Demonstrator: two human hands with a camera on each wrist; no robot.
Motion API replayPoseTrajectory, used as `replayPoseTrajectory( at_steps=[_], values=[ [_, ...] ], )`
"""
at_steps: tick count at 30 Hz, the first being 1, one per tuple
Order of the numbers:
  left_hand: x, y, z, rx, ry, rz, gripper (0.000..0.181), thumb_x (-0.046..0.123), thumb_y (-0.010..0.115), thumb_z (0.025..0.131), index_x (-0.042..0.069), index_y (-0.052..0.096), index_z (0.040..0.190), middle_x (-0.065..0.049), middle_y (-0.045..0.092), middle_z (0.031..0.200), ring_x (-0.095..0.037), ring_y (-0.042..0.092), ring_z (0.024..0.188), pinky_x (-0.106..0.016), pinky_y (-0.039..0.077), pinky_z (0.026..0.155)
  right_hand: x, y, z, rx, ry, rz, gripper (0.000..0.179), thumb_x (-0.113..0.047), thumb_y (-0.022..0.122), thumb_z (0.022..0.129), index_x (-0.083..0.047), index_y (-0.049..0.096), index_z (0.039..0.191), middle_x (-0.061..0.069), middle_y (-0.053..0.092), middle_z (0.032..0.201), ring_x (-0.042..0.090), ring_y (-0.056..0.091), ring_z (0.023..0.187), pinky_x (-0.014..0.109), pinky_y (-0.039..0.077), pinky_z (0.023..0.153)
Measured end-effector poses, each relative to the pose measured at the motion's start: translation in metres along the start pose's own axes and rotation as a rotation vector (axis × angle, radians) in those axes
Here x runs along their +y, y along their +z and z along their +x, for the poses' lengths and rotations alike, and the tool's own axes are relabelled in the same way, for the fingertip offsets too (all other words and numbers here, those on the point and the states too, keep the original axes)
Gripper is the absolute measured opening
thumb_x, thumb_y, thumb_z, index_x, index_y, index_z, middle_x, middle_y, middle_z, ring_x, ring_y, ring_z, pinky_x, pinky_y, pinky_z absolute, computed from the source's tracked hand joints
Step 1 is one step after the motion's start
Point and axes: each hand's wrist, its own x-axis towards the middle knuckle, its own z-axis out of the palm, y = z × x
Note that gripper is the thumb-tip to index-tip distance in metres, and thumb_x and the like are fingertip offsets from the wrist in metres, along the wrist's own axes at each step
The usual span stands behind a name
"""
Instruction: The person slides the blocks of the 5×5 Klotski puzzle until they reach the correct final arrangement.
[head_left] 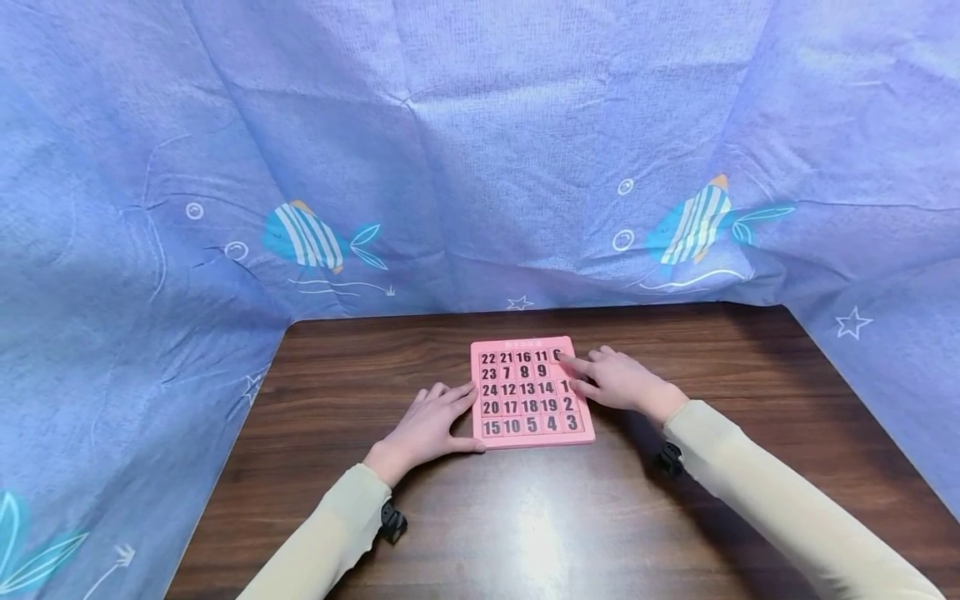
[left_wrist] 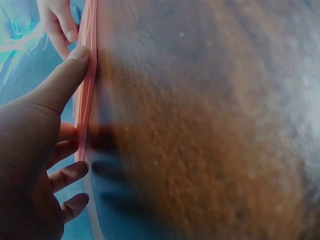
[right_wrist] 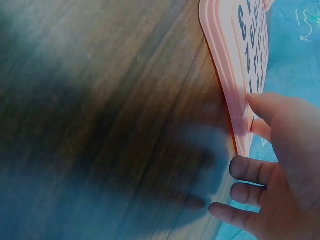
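Observation:
A pink sliding number puzzle (head_left: 533, 392) lies flat on the table, its tiles printed with black numbers. At the right end of its second row, beside the 9, is a gap without a number. My left hand (head_left: 427, 423) rests against the puzzle's left side, thumb at the near left corner and index finger farther up the edge. With its index fingertip, my right hand (head_left: 618, 379) touches the 6 tile (head_left: 557, 355) at the far right corner. Its thumb lies by the 1 tile (head_left: 566, 387), and the other fingers extend past the right edge.
The dark wooden table (head_left: 360, 350) extends around the puzzle on all sides. A blue curtain (head_left: 495, 167) with striped fish hangs behind it and along the sides. Each wrist carries a small black camera, the left camera (head_left: 393, 522) and the right camera (head_left: 670, 459).

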Motion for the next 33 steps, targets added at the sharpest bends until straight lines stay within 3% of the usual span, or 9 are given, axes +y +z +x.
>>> replayPoseTrajectory(
  at_steps=[21, 27, 33],
  values=[
    [-0.003, -0.002, -0.002, 0.015, -0.001, -0.012, 0.095, 0.074, 0.057, 0.072, 0.016, 0.038, 0.145, 0.001, 0.038, 0.147, -0.018, 0.041, 0.108, -0.036, 0.031, 0.084, -0.014, 0.000, -0.016, 0.025, -0.056, 0.000, 0.050, -0.040, 0.056, 0.091, -0.020, 0.051, 0.137, 0.003, 0.059, 0.084, 0.022, 0.050, 0.079, 0.044, 0.043, 0.073],
    [-0.003, 0.000, -0.002, 0.014, -0.004, -0.004, 0.095, 0.075, 0.056, 0.072, 0.017, 0.038, 0.145, 0.002, 0.038, 0.147, -0.017, 0.041, 0.107, -0.035, 0.031, 0.084, -0.013, -0.001, -0.004, 0.087, -0.047, -0.024, 0.045, -0.038, 0.057, 0.091, -0.017, 0.057, 0.131, 0.008, 0.061, 0.091, 0.026, 0.051, 0.084, 0.045, 0.042, 0.077],
    [-0.001, 0.002, -0.001, 0.011, 0.004, 0.002, 0.094, 0.074, 0.056, 0.072, 0.017, 0.037, 0.145, 0.002, 0.036, 0.148, -0.018, 0.042, 0.108, -0.037, 0.031, 0.085, -0.017, 0.001, 0.012, 0.065, -0.009, -0.052, 0.049, -0.041, 0.056, 0.091, -0.023, 0.052, 0.136, 0.006, 0.059, 0.087, 0.026, 0.050, 0.082, 0.045, 0.041, 0.078]
  ],
)
